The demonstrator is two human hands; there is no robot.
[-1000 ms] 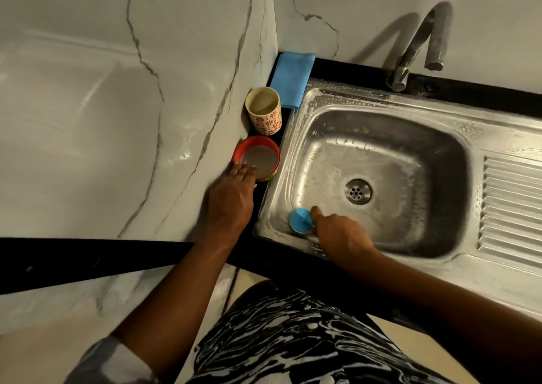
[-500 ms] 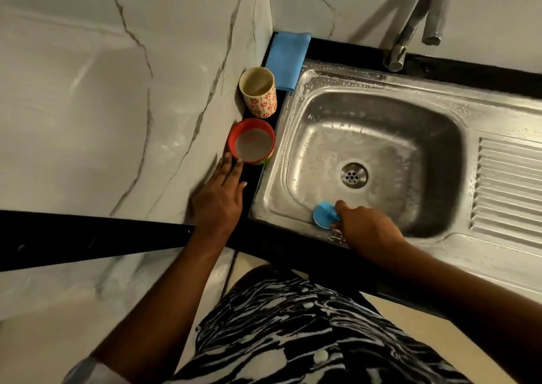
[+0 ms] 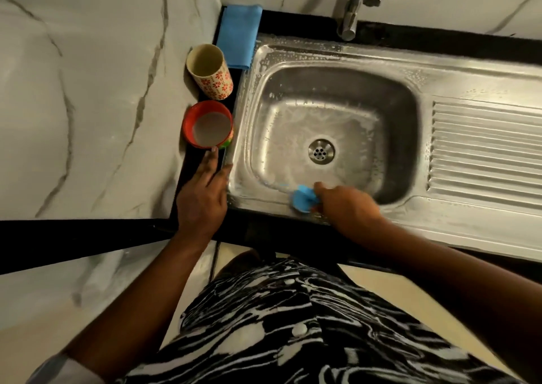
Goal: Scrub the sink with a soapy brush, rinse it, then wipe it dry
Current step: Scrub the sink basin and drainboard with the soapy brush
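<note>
Blue brush (image 3: 303, 197) gripped by right hand (image 3: 346, 204); left hand (image 3: 202, 198) flat on counter (image 3: 193, 163).

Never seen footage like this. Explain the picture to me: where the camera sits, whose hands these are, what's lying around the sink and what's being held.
There is no machine here. A person wears a wide-angle camera on the head, so you look down at their own two hands. The right hand grips a small blue brush against the near edge of the steel sink, which is streaked with suds. The left hand rests on the dark counter, fingers straight, one fingertip at the red bowl. Behind the bowl stands a flowered cup, then a folded blue cloth. The tap is at the back, and a ribbed drainboard lies to the right.
</note>
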